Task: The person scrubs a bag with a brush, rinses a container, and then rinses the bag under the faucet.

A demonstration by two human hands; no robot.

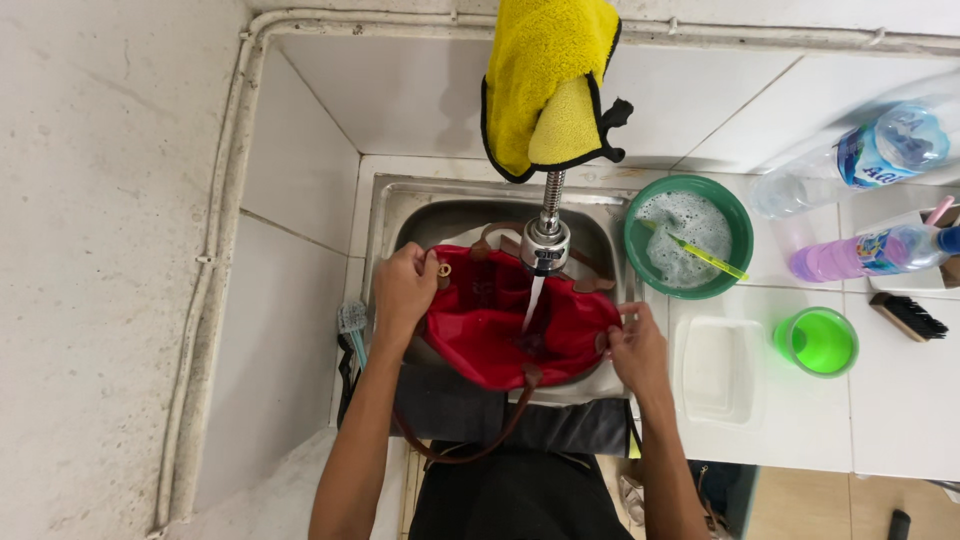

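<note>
At the far left a small brush (pixel 352 318) sits on the sink's edge, untouched; beside it my left hand (pixel 403 290) grips the left rim of the red bag (pixel 500 335), fingers curled over the edge and pinching the fabric shut between them and the thumb; the bag lies in the steel sink (pixel 385 215), its mouth pulled wide, and water from the tap (pixel 546 243) runs straight into it, so I judge the rinsing to be under way and not finished: the inside looks wet and dark under the stream, no suds show on it, and one brown handle (pixel 470 440) hangs over the front edge; my right hand (pixel 636 345) holds the right rim, fingers bent and closed on the cloth, thumb on top; further right the green bowl (pixel 740 235) of soapy water holds a toothbrush (pixel 700 250), then a white tray (pixel 722 370), a green cup (pixel 818 342) and a dark brush (pixel 908 316), all apart from my hands; a yellow cloth (pixel 545 80) is draped above the tap
</note>
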